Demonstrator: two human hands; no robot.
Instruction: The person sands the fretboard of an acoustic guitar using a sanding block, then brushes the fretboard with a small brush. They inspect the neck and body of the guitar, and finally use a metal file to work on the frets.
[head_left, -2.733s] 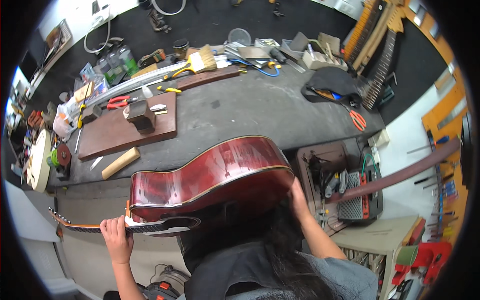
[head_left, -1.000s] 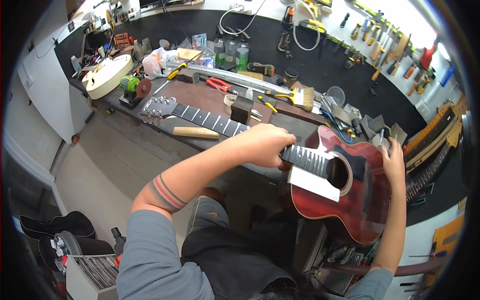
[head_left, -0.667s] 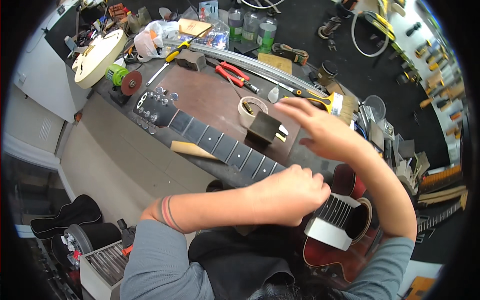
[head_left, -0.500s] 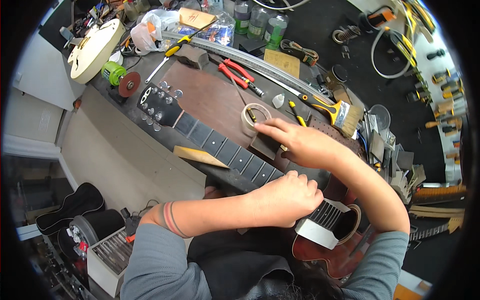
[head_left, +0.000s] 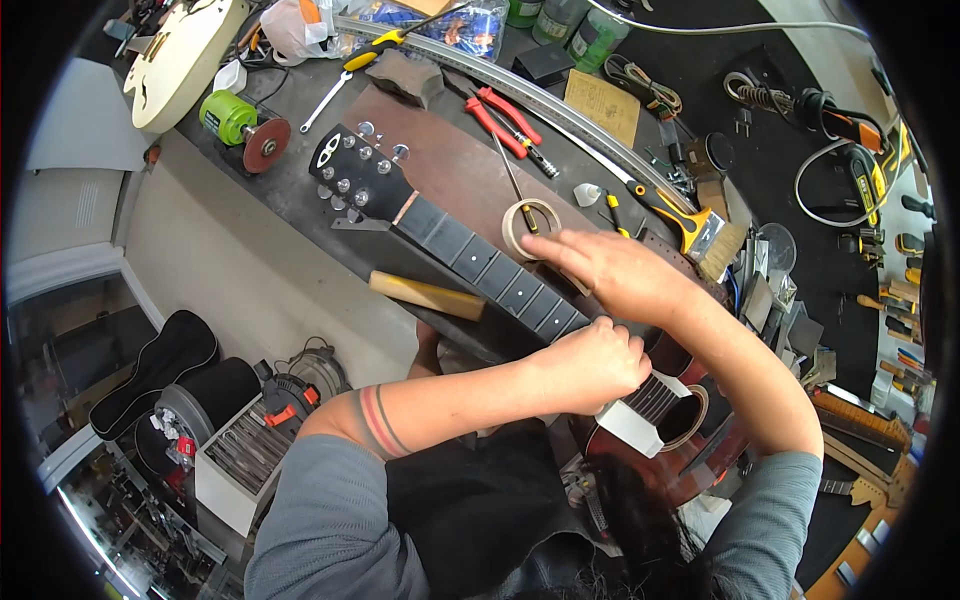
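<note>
1. Dark workbench (head_left: 300, 80), stretching from upper left toward the right behind both hands
2. Red guitar (head_left: 520, 295), face up, its head and neck slanting along the bench's near edge, its body at the lower right, partly hidden by the right arm and hair
3. Cream guitar body (head_left: 190, 62), at the bench's far left end
4. Brown board (head_left: 450, 170), on the bench just beyond the neck
5. Paintbrush (head_left: 690, 225), yellow-handled, bristles toward the right, well beyond the neck
6. Right hand (head_left: 625, 278), palm down, fingers stretched forward over a mostly hidden dark block; cannot tell whether it grips the block
7. Left hand (head_left: 595, 365), curled over the neck near the body, thumb out of sight
8. White card (head_left: 630, 430), beside the neck and sound hole
9. Tape roll (head_left: 512, 228), on the brown board, by the right fingertips
</note>
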